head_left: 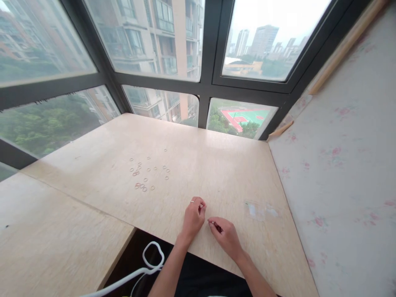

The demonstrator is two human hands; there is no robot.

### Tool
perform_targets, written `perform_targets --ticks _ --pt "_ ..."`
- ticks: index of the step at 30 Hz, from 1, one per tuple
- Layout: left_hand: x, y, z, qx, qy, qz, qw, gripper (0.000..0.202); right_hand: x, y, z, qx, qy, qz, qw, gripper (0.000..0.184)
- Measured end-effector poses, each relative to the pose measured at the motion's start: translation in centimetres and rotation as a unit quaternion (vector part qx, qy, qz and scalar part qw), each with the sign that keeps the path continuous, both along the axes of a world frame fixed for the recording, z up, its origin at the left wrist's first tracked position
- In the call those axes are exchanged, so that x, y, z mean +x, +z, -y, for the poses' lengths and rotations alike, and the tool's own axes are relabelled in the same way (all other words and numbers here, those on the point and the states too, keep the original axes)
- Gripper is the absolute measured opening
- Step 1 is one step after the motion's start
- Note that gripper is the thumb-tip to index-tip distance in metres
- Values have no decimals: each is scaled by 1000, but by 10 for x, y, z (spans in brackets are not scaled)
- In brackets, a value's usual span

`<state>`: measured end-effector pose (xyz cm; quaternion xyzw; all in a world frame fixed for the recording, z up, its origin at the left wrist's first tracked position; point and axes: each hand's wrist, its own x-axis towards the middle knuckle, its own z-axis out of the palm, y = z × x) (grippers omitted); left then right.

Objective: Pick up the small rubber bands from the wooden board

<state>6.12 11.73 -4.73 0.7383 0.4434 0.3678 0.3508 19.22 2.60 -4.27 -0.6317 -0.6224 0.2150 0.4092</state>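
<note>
My left hand (194, 214), with a ring on one finger, rests near the front edge of the stone-patterned sill. Its fingers are curled and pinched together; whatever they hold is too small to make out. Just to the right, my right hand (224, 233) is also closed, thumb against fingertips, and what it pinches cannot be made out. The two hands are close but apart. Beyond them to the left, several small thin rings (149, 169) lie scattered flat, some touching or overlapping. One reddish ring (137, 185) sits at the near left of the group.
Clear plastic bags (253, 209) lie right of my hands, beside the flowered wall (337, 185). Dark window frames (161, 82) border the sill (198, 154) at the back. A white tube or cable (153, 268) loops below the front edge.
</note>
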Motion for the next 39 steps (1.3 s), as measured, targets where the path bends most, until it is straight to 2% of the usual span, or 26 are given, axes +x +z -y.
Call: perform_targets --ticks 6,9,12,16,18,20,24,28,34,39 --pt "-6 -3 2 -26 4 25 999 13 3 14 -14 -62 3 -99 993 24" --pt "-8 -5 4 -21 2 -11 1000 12 0 29 -36 -51 11 -123 991 22" --pt "-7 -7 5 22 -27 -32 999 17 -13 45 -69 -31 55 -116 991 19" --pt "-9 -6 9 32 -31 -23 999 23 -39 56 -130 -20 138 -69 988 18" --pt "-12 -3 11 10 -25 -21 999 19 -54 57 -164 -16 151 -12 988 20" --pt "-15 0 14 -4 -29 -11 1000 19 -69 57 -196 -24 160 90 983 21" --pt "-19 3 18 -26 -27 9 999 21 -98 53 -243 -48 169 159 972 21" --pt "-20 1 18 -39 -23 28 999 20 -118 48 -271 -88 171 235 953 26" --pt "-20 -2 17 -43 -26 20 999 16 -126 45 -298 -146 160 333 918 33" --pt "-20 3 17 -57 -42 11 997 17 -132 45 -311 -176 168 376 894 28"
